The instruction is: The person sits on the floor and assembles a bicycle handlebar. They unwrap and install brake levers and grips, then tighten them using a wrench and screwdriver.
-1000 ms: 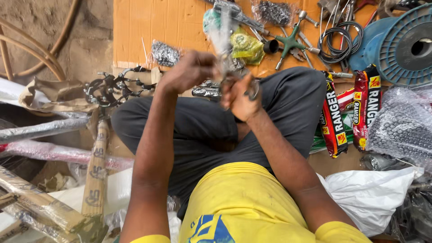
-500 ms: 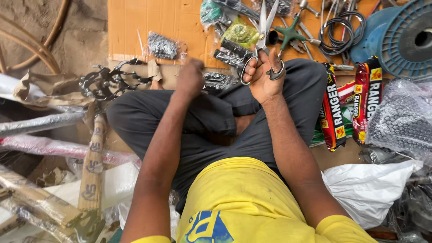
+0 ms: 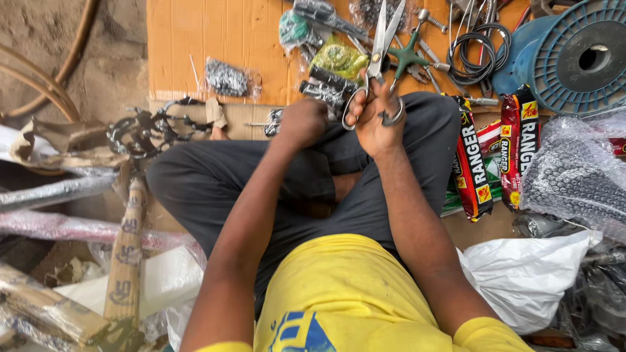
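I sit cross-legged in dark trousers and a yellow shirt. My right hand (image 3: 377,116) holds a pair of metal scissors (image 3: 381,40) by the handle loops, blades pointing away from me and slightly apart. My left hand (image 3: 301,120) is a closed fist just left of the scissors, resting over my knee; what it holds, if anything, is hidden. A small black packet (image 3: 329,88) lies just beyond my left hand on the brown cardboard sheet (image 3: 195,39).
On the cardboard lie several small bagged parts, a green packet (image 3: 339,58), a teal cross-shaped wrench (image 3: 409,57) and coiled black cable (image 3: 476,55). A blue spool (image 3: 577,55) sits at right. Red-black long packets (image 3: 471,156), bubble wrap (image 3: 577,176), a white bag (image 3: 528,274), a bicycle chainring (image 3: 140,130) and wrapped tubes surround me.
The clear plastic piece held up between both hands is gone. My right hand now holds the scissors raised with blades forward, and my left hand has dropped into a fist.
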